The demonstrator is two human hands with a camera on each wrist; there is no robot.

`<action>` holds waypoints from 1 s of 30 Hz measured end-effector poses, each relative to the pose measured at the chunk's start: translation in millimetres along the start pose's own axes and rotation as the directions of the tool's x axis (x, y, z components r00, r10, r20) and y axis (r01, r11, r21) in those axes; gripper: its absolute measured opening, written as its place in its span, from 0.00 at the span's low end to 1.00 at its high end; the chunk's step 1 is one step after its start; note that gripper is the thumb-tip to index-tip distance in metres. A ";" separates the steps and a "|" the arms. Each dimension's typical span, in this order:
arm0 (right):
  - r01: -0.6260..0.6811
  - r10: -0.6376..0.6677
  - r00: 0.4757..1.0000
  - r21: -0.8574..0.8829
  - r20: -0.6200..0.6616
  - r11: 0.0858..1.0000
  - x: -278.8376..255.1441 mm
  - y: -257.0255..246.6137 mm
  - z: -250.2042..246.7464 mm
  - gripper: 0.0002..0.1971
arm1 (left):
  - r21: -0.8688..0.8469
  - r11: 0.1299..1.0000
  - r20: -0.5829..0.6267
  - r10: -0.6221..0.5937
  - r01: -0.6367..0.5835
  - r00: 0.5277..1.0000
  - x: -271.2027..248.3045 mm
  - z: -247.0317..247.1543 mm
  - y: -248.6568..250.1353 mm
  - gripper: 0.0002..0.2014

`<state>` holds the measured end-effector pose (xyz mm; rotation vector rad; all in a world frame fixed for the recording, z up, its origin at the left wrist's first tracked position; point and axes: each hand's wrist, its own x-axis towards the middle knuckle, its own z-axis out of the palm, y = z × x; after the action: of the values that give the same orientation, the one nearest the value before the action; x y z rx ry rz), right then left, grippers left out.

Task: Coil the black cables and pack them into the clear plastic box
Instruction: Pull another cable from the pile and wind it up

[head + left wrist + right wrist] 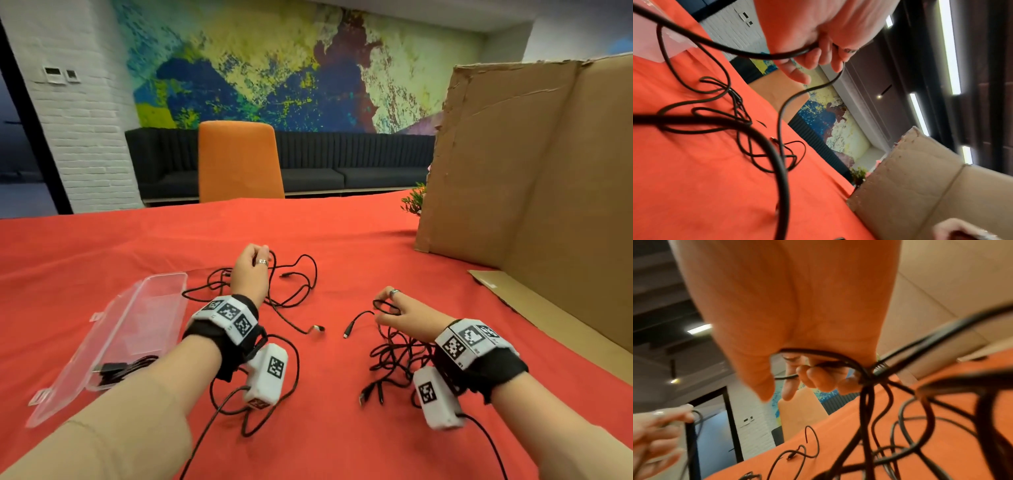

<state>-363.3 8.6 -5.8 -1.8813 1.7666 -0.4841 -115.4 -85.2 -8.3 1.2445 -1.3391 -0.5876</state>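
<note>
**Tangled strands threaten to drag the whole heap**

Clearly the snarl is the main hazard. At lower right of the head view the right hand [406, 317] curls its fingers [819, 378] round a few small loops of black cable [385, 307], and the same strand runs down into a knotted heap [399, 356] on the red table [342, 445]. Pulling more length could tighten the knot or lift the heap whole. At centre the left hand [251, 270] pinches a strand of the loose cables [294, 284]; its fingers [813, 60] are closed round it. Wrist-camera leads cross these cables and may snag. The clear plastic box [137, 329] lies open at lower left, one coiled cable [120, 370] inside; a dragged strand could nudge it.
</note>
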 end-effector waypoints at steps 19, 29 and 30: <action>0.443 -0.363 0.843 0.130 -0.397 0.887 -12.8 -51.8 -9.7 0.03 | -0.150 0.967 0.710 0.249 -0.205 0.659 -49.1 26.1 66.9 0.04; 0.286 -0.265 0.938 0.071 -0.224 0.955 -10.1 -16.2 -8.8 0.17 | -0.507 0.843 0.539 0.143 0.183 0.830 -43.9 -10.0 109.7 0.18; 0.268 -0.253 0.942 0.044 -0.222 0.962 -8.7 -10.7 -7.5 0.17 | -0.586 0.773 0.515 0.124 0.243 0.848 -41.6 -14.2 117.5 0.18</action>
<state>-359.8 16.6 7.2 -2.0864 1.6077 -0.8693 -149.0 -6.9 83.8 0.5644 -1.3604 -1.3889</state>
